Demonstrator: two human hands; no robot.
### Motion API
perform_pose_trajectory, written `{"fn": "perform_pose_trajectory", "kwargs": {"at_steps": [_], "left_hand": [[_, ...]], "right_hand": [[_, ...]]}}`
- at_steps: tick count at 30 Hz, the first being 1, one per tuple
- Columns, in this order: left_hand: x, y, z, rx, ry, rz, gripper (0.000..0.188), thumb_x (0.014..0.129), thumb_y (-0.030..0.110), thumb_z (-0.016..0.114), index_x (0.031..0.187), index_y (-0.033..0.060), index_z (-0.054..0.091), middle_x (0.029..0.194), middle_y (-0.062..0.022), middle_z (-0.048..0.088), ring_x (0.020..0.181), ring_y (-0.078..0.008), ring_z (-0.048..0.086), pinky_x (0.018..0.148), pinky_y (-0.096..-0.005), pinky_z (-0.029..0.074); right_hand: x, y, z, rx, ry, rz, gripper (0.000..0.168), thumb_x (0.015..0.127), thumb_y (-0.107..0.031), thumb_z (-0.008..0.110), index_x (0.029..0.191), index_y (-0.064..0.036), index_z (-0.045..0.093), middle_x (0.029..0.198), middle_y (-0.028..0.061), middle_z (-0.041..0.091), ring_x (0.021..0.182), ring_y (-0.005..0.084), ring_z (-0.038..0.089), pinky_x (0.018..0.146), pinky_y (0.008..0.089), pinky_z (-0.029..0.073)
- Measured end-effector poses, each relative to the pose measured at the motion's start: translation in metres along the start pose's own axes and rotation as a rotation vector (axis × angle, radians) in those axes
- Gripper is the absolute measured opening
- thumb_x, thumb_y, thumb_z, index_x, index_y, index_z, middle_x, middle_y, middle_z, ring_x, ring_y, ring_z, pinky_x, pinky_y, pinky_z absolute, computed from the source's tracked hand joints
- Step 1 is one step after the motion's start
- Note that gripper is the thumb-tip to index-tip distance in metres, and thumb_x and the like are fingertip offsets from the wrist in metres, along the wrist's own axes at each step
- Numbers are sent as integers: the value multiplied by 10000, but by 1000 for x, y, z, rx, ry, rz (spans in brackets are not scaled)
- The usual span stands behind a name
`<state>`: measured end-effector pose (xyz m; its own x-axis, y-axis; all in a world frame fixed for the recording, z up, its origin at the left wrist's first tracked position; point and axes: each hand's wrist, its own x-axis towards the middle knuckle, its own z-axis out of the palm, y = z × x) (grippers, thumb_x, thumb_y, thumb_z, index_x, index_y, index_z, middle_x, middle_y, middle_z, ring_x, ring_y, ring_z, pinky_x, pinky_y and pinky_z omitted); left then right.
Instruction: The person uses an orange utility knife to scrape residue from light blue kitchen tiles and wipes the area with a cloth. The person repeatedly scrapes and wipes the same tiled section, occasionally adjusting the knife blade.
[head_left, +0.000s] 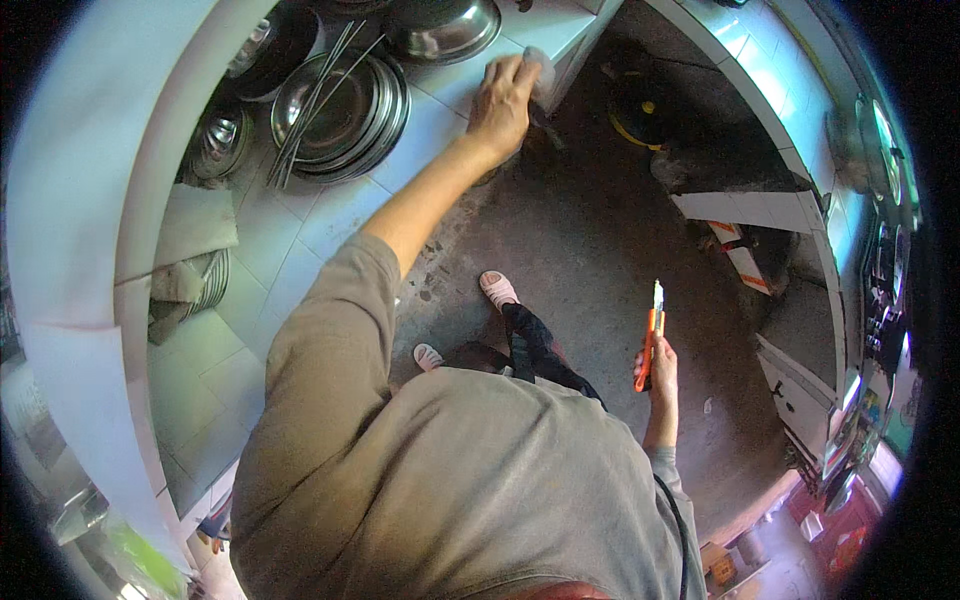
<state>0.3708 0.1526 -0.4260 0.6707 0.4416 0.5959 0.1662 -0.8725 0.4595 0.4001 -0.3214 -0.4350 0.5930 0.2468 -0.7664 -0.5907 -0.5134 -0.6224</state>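
Note:
My left hand (501, 105) reaches out over the edge of the tiled shelf (435, 127). Its fingers are curled around a blurred grey object (540, 69), whose kind I cannot tell. A dark narrow piece (546, 126) sticks out below that hand. Low on the right, my right hand (660, 367) grips an orange utility knife (649, 349). The knife points away from me, and its pale front end (658, 296) shows beyond the handle. To the left of my left hand, several thin metal rods (319, 105) lie across a stack of steel plates (390, 124).
Steel bowls (450, 34) stand at the back of the shelf. Stacked plates (214, 281) and a pale folded cloth-like piece (196, 217) lie at left. A tiled counter (780, 82) curves along the right, with an orange-striped white box (739, 255) under it. My sandalled feet (497, 289) are on the concrete floor (585, 247).

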Motion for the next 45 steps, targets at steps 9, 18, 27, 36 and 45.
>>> {"fn": "perform_pose_trajectory", "kwargs": {"at_steps": [9,18,27,36,45], "left_hand": [[48,-22,55,245,-222,-123,337,822,75,476,1138,157,561,1158,-147,499,1069,-365,500,893,-437,439],[-59,33,-32,388,-359,280,299,768,85,512,1036,90,643,1209,-142,525,1217,-296,424,1020,-493,321],[-216,57,-149,486,-694,253,204,723,110,532,858,2,640,1181,-149,542,1215,-267,431,1075,-520,221],[-298,196,-235,-56,-379,-756,190,743,65,554,903,15,643,1050,-123,557,1004,-276,547,954,-439,380],[-259,203,-275,-840,59,-1246,292,892,282,533,845,11,632,862,-53,583,797,-114,540,711,-252,424]], "right_hand": [[-10,-2,14,-21,-70,21,348,938,-414,437,879,-74,486,544,33,506,389,114,483,360,240,400],[-8,-27,24,-8,-166,-20,327,943,-381,443,881,-64,490,544,31,506,389,111,480,374,237,410],[-9,-36,25,-142,-159,-56,348,935,-417,446,883,-77,497,550,29,490,396,109,470,367,239,390],[-54,-76,56,-201,-485,-40,374,945,-423,407,955,-60,499,580,26,510,416,100,483,384,224,409],[-141,-52,135,-209,-846,-146,328,956,-384,409,958,-64,483,592,30,518,435,101,500,420,221,435]]}}
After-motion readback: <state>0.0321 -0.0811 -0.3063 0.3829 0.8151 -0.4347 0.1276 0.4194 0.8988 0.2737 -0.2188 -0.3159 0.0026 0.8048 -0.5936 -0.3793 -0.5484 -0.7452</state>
